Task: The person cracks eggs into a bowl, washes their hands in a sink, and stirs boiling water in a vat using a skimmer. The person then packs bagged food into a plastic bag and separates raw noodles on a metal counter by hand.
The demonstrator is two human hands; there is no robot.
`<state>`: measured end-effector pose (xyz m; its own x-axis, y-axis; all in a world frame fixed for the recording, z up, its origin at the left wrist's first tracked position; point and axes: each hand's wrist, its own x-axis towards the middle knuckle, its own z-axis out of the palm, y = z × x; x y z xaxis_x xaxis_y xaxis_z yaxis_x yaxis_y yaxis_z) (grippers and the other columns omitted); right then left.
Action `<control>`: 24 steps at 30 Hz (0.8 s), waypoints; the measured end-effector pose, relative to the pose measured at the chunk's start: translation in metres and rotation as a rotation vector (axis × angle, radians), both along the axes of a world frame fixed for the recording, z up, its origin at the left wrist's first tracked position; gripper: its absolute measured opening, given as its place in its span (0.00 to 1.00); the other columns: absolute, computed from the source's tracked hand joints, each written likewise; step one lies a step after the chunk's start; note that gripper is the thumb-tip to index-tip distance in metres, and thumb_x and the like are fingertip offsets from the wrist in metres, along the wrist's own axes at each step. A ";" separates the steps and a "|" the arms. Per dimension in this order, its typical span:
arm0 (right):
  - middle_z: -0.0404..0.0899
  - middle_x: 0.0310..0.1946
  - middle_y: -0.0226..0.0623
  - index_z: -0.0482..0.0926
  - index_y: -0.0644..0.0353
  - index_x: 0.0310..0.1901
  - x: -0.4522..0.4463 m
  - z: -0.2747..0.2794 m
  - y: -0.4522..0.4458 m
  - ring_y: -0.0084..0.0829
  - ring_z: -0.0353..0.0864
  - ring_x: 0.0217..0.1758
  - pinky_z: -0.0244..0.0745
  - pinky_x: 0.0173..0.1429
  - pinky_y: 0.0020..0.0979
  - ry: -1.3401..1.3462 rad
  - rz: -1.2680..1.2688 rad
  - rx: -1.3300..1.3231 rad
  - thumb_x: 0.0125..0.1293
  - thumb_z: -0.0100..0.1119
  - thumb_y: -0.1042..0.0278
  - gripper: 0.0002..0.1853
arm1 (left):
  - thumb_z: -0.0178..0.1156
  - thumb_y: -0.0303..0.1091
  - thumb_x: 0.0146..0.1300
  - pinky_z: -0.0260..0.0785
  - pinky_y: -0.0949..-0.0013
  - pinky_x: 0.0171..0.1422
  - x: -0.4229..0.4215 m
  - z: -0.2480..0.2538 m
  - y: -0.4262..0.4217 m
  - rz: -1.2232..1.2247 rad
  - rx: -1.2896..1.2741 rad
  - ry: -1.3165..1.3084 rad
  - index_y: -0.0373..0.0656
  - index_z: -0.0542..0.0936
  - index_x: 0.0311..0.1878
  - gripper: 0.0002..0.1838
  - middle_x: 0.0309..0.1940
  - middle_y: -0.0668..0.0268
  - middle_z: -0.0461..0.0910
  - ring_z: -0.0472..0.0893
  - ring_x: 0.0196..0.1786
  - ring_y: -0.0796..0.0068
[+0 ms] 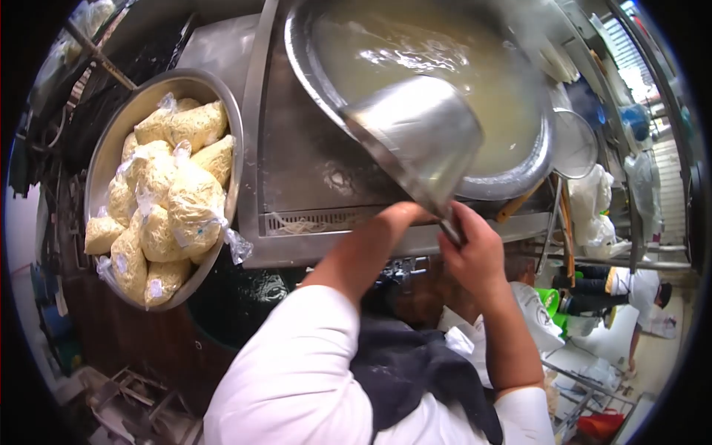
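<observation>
A large metal saucepan (426, 122) is tilted over the near rim of a wide wok (512, 184) of cloudy, steaming liquid. Its rim slants toward the lower left, and I cannot see inside it. My right hand (473, 245) is closed around the saucepan's handle. Close by, my left hand (406, 212) reaches the place where handle and pan meet, its fingers hidden behind the metal. To the left, a big metal basin (236, 159) holds several tied clear plastic bags of pale noodles (194, 200).
The wok sits in a steel counter (297, 178) with a slotted drain strip (315, 222) along the front, where pale strands lie. A round strainer (575, 144) and wooden handles (521, 202) are at the right. A person (630, 289) stands farther off, near green containers (547, 300).
</observation>
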<state>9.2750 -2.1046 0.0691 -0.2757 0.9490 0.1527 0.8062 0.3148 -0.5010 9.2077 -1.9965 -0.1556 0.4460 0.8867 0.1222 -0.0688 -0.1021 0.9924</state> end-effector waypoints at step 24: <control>0.81 0.26 0.39 0.81 0.65 0.45 -0.123 -0.073 0.073 0.28 0.80 0.28 0.76 0.37 0.33 0.381 0.324 -0.746 0.56 0.62 0.61 0.18 | 0.50 0.27 0.59 0.73 0.54 0.59 -0.293 0.031 -0.133 0.548 0.035 1.145 0.37 0.81 0.50 0.18 0.48 0.44 0.82 0.80 0.54 0.46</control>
<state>9.1521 -2.0320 -0.0043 -0.6035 0.7227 -0.3369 0.4720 -0.0167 -0.8814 8.9142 -2.1295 -0.1248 -0.1108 0.9919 -0.0620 0.8829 0.1269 0.4520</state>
